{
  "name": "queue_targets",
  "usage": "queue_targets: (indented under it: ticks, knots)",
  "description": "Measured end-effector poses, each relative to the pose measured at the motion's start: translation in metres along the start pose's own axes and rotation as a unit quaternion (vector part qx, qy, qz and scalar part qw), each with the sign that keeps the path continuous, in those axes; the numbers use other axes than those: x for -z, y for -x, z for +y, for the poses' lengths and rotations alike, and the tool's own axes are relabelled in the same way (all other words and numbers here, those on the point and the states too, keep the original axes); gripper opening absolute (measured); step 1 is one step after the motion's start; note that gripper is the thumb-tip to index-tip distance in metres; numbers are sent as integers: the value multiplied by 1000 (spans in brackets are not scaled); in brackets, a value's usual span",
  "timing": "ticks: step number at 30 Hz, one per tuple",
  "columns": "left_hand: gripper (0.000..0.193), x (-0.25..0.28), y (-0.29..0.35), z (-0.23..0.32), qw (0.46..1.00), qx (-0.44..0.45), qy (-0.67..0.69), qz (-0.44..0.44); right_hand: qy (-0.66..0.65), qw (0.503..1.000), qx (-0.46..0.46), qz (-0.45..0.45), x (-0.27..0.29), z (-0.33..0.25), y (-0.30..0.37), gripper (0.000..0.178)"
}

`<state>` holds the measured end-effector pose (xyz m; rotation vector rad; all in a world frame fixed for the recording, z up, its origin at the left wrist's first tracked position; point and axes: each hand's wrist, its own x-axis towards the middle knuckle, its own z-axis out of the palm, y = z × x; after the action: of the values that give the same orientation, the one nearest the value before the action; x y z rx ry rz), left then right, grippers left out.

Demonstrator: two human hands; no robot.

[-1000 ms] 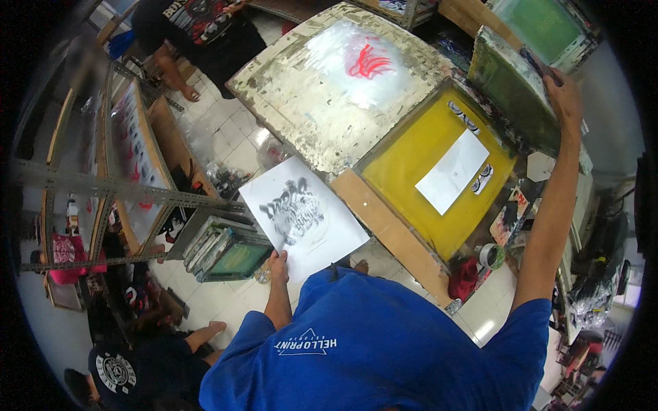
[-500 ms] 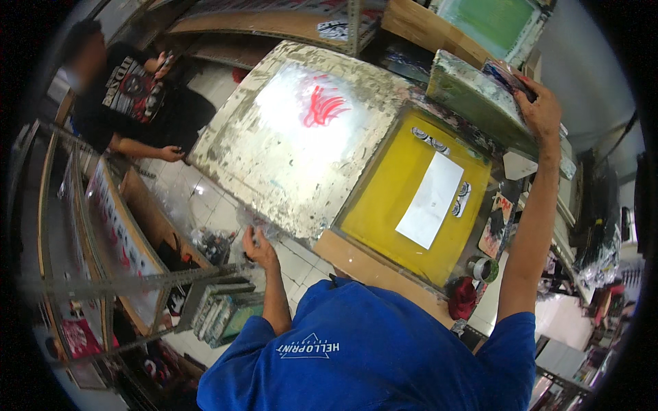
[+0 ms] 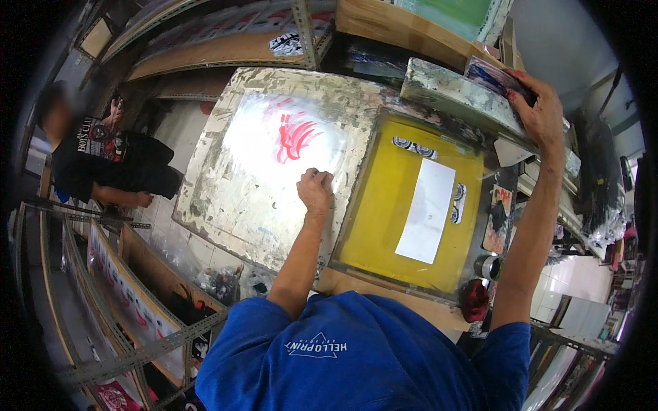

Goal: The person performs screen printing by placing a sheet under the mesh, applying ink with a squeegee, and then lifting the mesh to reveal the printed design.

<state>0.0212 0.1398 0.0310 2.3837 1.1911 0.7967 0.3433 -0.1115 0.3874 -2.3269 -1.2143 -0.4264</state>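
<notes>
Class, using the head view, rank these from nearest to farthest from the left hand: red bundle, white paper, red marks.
From the left hand:
1. Red marks, just beyond
2. White paper, right
3. Red bundle, lower right

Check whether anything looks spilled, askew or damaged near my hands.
Red streaks smear the whitish patch on the worktop, just beyond your left hand, possibly stray ink. The worktop's dark-blotched surface also looks worn.

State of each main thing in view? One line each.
Light board: smeared with white and red
Yellow screen: lying flat, partly covered
White paper: flat on the yellow screen
Stained frame: standing on edge
Left hand: fingers curled, over the light board
Right hand: at the stained frame, grip unclear
</notes>
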Motion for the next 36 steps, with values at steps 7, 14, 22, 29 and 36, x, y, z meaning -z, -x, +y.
queue_targets:
  ticks: [7,14,22,29,36]
  knots:
    - [19,32,5,59,941,-118,259,-181,-2,1000,-11,29,-3,16,5,42]
    - [64,-17,78,93,922,-286,-3,-260,46,997,50,47,-6,4,0,40]
    - [66,-59,79,155,912,-309,15,-268,62,995,58,49,-4,4,7,40]
    - [65,-77,76,167,916,-300,21,-267,-67,997,10,33,18,-36,4,28]
    - [66,-80,78,170,914,-302,6,-270,-51,998,11,21,15,-32,0,31]
